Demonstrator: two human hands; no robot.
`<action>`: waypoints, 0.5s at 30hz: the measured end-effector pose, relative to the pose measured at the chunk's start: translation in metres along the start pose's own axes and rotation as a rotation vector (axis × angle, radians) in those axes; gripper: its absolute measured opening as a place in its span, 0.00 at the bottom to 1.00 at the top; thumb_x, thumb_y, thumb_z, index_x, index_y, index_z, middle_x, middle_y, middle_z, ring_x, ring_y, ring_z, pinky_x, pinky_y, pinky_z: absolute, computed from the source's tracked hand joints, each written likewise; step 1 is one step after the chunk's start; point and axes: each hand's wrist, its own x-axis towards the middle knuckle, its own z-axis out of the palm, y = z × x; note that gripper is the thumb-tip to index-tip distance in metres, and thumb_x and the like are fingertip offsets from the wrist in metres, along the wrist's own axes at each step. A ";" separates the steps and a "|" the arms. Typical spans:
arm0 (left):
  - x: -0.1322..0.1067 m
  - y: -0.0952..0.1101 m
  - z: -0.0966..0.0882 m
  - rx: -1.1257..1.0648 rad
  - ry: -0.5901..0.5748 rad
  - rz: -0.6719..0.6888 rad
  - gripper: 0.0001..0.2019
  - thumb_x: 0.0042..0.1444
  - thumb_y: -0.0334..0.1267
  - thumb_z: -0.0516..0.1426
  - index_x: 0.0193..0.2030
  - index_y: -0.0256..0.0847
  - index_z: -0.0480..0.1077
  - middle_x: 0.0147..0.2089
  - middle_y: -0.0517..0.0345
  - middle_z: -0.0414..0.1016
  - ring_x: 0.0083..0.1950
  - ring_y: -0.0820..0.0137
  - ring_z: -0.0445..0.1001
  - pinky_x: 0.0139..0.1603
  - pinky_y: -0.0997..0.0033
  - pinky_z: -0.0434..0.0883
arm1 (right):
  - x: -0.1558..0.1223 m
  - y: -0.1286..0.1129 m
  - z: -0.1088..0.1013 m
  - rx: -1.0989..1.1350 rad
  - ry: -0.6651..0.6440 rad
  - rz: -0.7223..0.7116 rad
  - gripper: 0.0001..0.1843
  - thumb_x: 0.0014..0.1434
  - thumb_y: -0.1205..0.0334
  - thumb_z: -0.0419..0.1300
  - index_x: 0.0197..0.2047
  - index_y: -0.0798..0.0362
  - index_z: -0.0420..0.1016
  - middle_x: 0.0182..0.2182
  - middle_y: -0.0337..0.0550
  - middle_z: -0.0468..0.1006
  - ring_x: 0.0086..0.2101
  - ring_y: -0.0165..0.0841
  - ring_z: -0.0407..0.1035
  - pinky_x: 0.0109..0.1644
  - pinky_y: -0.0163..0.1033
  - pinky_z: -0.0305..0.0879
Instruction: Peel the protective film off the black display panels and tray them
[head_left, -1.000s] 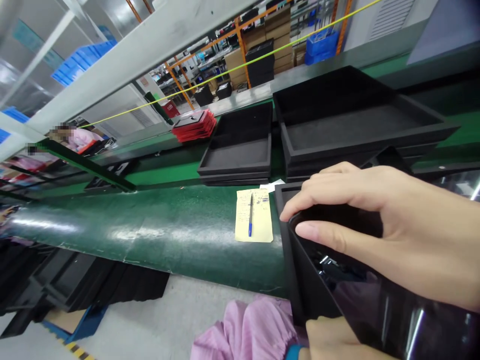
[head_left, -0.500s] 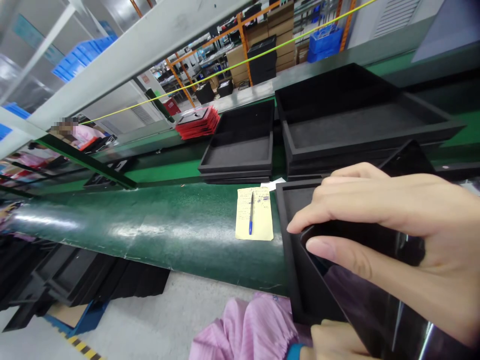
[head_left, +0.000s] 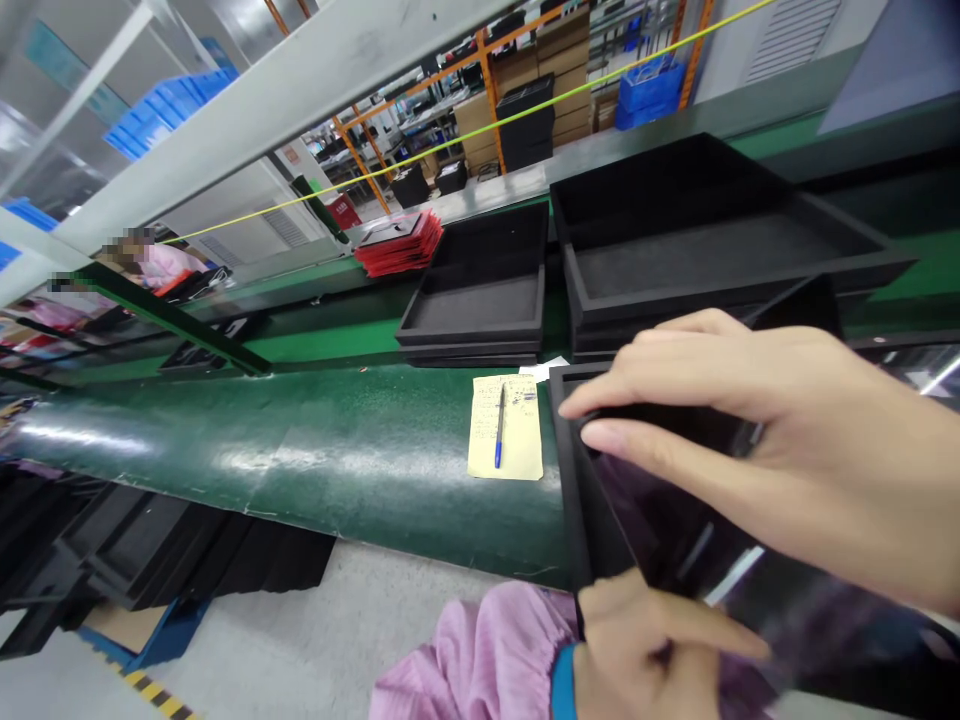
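Note:
A thin panel with a glossy black face [head_left: 679,535] is tilted over a black tray [head_left: 571,500] at the right end of the green bench. My right hand [head_left: 810,430] pinches its far left corner between thumb and fingers. Lower down, my left hand [head_left: 637,640], in a pink sleeve with a blue wristband, grips the panel near its lower left edge. The left index finger lies across the glossy face, while the other fingers are curled and partly hidden. Reflections streak the panel, and its right part runs behind my right hand.
A yellow handwritten sheet [head_left: 525,450] with a blue-capped pen [head_left: 499,430] lies left of the tray. Behind stand stacked black trays [head_left: 476,335], a larger tray stack [head_left: 697,280] and a red pile [head_left: 401,255]. More black trays [head_left: 142,540] sit low at left.
My right hand and the panel's corner have moved left and slightly up. My left hand has risen further into view, its index finger now over the panel's face.

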 end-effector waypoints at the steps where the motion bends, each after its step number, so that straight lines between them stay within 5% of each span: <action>1: 0.013 -0.004 -0.007 -0.011 0.038 0.046 0.16 0.61 0.35 0.52 0.27 0.55 0.76 0.17 0.53 0.73 0.21 0.71 0.73 0.24 0.66 0.69 | 0.006 0.004 0.000 -0.006 -0.020 -0.006 0.11 0.63 0.58 0.55 0.38 0.49 0.79 0.35 0.35 0.78 0.35 0.30 0.71 0.45 0.36 0.66; 5: 0.048 -0.027 -0.052 -0.002 0.184 -0.056 0.11 0.57 0.34 0.55 0.24 0.46 0.72 0.22 0.59 0.74 0.23 0.71 0.74 0.24 0.71 0.69 | 0.032 0.031 0.004 -0.025 0.022 0.029 0.15 0.62 0.60 0.54 0.49 0.55 0.75 0.43 0.39 0.77 0.41 0.32 0.72 0.49 0.35 0.67; 8: 0.054 -0.048 -0.101 0.058 0.408 -0.163 0.09 0.53 0.33 0.59 0.23 0.41 0.67 0.21 0.65 0.68 0.24 0.75 0.69 0.26 0.76 0.66 | 0.049 0.061 0.023 -0.226 0.005 0.065 0.15 0.62 0.65 0.52 0.47 0.58 0.76 0.42 0.43 0.77 0.42 0.35 0.72 0.51 0.39 0.66; 12: 0.042 -0.060 -0.161 0.131 0.596 -0.236 0.10 0.55 0.32 0.58 0.24 0.41 0.62 0.23 0.67 0.62 0.26 0.77 0.64 0.31 0.76 0.63 | 0.063 0.097 0.082 -0.410 -0.483 0.118 0.15 0.63 0.72 0.49 0.41 0.60 0.77 0.43 0.50 0.76 0.46 0.38 0.70 0.52 0.41 0.65; 15: 0.030 -0.060 -0.188 0.156 0.655 -0.275 0.11 0.54 0.32 0.58 0.24 0.41 0.61 0.24 0.67 0.62 0.28 0.74 0.65 0.33 0.74 0.64 | 0.073 0.111 0.139 -0.377 -0.674 0.051 0.09 0.60 0.75 0.54 0.35 0.61 0.75 0.40 0.48 0.75 0.45 0.36 0.70 0.51 0.42 0.67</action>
